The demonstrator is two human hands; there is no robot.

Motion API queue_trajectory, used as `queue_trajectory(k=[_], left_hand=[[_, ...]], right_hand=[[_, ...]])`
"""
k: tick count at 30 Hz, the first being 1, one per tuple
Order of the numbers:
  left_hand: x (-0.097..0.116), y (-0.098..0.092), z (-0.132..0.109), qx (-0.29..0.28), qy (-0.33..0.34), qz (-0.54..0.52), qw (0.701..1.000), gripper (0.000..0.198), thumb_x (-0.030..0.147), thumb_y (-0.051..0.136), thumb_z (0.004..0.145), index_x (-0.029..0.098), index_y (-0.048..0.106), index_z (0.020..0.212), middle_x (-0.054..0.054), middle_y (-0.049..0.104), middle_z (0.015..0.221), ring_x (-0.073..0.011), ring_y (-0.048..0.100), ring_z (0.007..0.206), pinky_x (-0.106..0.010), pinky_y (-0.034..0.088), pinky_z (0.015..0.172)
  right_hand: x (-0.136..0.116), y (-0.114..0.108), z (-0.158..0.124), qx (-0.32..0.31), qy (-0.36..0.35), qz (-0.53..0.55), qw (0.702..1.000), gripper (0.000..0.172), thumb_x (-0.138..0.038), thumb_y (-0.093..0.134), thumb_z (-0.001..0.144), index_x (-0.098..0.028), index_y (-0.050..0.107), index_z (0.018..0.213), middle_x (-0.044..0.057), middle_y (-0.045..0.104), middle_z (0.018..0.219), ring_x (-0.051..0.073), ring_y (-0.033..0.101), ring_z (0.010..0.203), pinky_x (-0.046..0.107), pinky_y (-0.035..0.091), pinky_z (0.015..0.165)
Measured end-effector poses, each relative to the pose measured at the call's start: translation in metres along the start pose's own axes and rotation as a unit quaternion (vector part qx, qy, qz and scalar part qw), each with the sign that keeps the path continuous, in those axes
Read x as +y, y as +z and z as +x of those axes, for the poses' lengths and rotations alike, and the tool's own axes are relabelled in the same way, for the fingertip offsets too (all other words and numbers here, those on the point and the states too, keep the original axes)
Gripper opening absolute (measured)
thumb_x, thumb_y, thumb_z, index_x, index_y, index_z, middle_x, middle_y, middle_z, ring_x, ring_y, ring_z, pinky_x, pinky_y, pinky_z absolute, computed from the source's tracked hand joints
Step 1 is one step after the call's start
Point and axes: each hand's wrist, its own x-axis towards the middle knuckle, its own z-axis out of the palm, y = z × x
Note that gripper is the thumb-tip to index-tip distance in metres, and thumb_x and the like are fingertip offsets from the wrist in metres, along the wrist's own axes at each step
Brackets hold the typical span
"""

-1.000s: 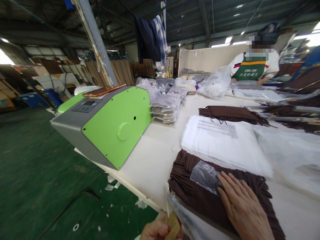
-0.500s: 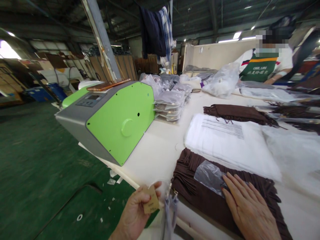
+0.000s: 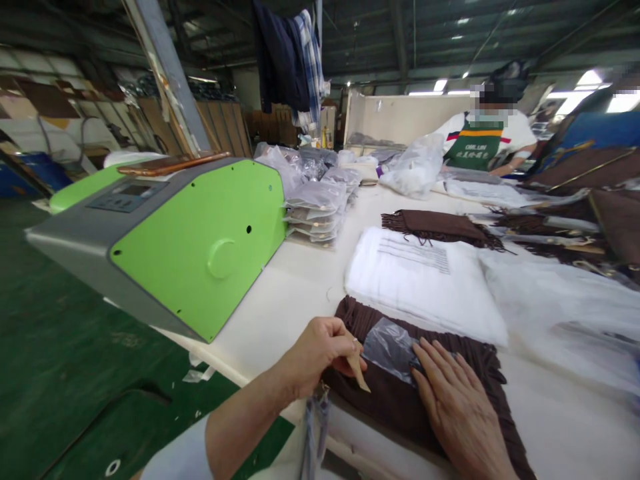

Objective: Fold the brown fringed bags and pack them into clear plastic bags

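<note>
Bringing the pinched tag (image 3: pixel 360 373) over the brown cloth (image 3: pixel 387 403), our left hand (image 3: pixel 330 353) joins our flat, open right hand (image 3: pixel 457 403), so we can work two-handed there.

This looks like a textile workshop or factory floor: a high, dark metal roof (image 3: pixel 360 47) spans the top of the frame, with strip lights (image 3: pixel 440 85) at upper right, and a green-painted floor (image 3: pixel 30 287) at lower left carries scraps (image 3: pixel 199 375). A long white worktable (image 3: pixel 295 280) holds a green-and-grey machine (image 3: pixel 200 253) with a control panel, stacked bagged goods (image 3: pixel 317 208) at centre and a brown fringed textile (image 3: pixel 393 407) at lower centre. Brown boxes (image 3: pixel 173 127) fill the upper left; at upper right stands a co-worker in a printed green apron (image 3: pixel 474 150).
</note>
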Motion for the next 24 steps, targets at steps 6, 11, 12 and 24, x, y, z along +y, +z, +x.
queue_trajectory(k=[6,11,12,24], left_hand=[[-0.014,0.023,0.024,-0.004,-0.069,0.098,0.993,0.016,0.030,0.054,0.065,0.015,0.049,0.064,-0.004,0.062,0.061,-0.0134,0.060,0.048,-0.023,0.046,0.045],[-0.020,0.021,0.027,-0.035,-0.077,0.158,0.984,0.015,0.026,0.043,0.078,0.015,0.049,0.070,0.002,0.056,0.057,-0.0104,0.057,0.042,-0.018,0.041,0.037],[-0.020,0.022,0.027,-0.039,-0.074,0.174,0.981,0.010,0.022,0.043,0.077,0.015,0.048,0.071,0.002,0.056,0.057,-0.0099,0.057,0.042,-0.017,0.041,0.038],[-0.015,0.027,0.041,0.048,0.101,0.521,0.846,0.026,0.028,0.060,0.069,0.019,0.042,0.052,-0.001,0.057,0.059,-0.0207,0.060,0.071,-0.030,0.041,0.064]], right_hand=[[-0.003,-0.002,0.002,-0.004,0.014,-0.002,1.000,0.038,-0.031,0.034,0.093,-0.013,0.052,0.121,0.008,0.059,0.124,0.023,0.049,0.118,0.041,0.032,0.101],[-0.004,-0.003,0.002,0.003,0.025,0.009,1.000,0.039,-0.031,0.033,0.093,-0.013,0.054,0.120,0.008,0.060,0.122,0.024,0.050,0.117,0.042,0.033,0.100],[-0.004,-0.003,0.002,0.003,0.028,0.011,1.000,0.039,-0.031,0.033,0.093,-0.013,0.054,0.120,0.009,0.059,0.123,0.024,0.050,0.117,0.042,0.033,0.100],[-0.005,-0.005,0.003,0.004,0.034,0.020,0.999,0.036,-0.028,0.038,0.091,-0.013,0.056,0.118,0.009,0.060,0.122,0.024,0.051,0.116,0.042,0.032,0.101]])
